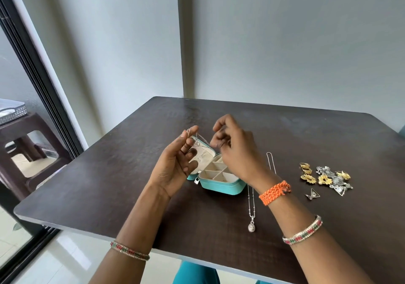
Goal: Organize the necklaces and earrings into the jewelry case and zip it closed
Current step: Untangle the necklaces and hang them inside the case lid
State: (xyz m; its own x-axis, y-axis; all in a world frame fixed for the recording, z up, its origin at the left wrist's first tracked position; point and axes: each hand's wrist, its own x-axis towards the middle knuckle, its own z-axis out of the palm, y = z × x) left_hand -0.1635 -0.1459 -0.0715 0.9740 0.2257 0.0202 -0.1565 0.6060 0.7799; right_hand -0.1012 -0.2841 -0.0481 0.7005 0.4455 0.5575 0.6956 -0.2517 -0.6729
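Presently both hands grip a thin silver chain (pixel 198 141) above the open jewelry case (pixel 219 179): left hand (pixel 177 163) pinches one end, right hand (pixel 234 147) the other. Judged light, limp, tangle-prone; best held near its ends. A pendant necklace (pixel 251 213) lies below the right wrist, earrings (pixel 324 178) farther right on the desk (pixel 109 185).

I see a dark brown table (pixel 153 130) set against a pale grey wall (pixel 285 42), with a vertical ridge in that wall rising right behind the table's far edge. Left of the table runs a black-framed sliding glass door (pixel 32 82). Beyond the glass stands a brown plastic stool (pixel 28 143) carrying a patterned tray (pixel 13 111). Below the table's near-left corner, glossy white floor tiles (pixel 65 259) catch soft daylight.
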